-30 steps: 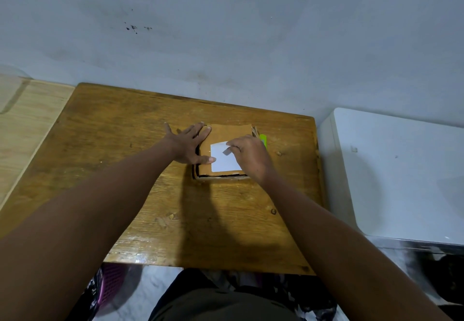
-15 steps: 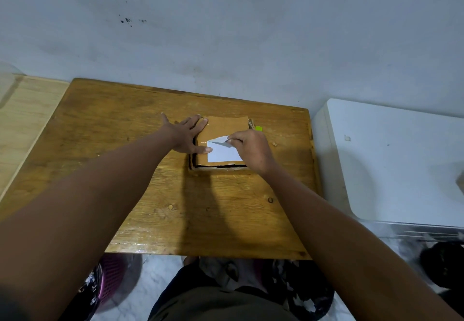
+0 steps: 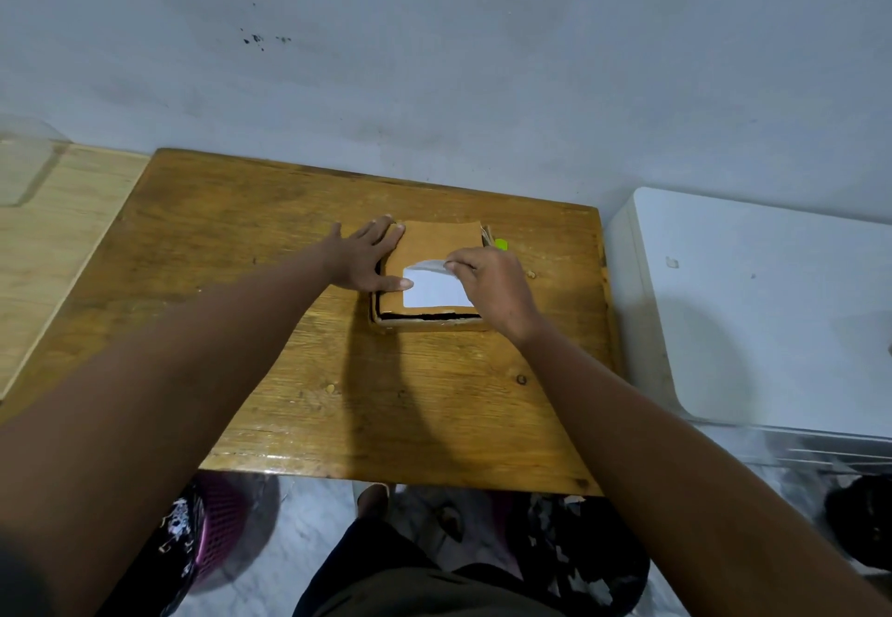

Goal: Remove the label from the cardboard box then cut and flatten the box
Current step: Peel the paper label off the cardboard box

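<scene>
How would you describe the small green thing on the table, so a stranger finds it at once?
On the wooden table, look just right of the cardboard box, beyond the right hand. The green thing is the only bright lime spot there.

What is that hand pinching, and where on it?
The right hand pinches the white label by its lifted far edge; the left hand only presses the box.

No words, numbers or signs can be read anywhere. The white paper label (image 3: 437,290) on the flat brown cardboard box (image 3: 441,242) looks blank. Its far edge is lifted, and the underside shows plain grey. The small bright green thing (image 3: 501,244) just beside the box shows no letters either.
</scene>
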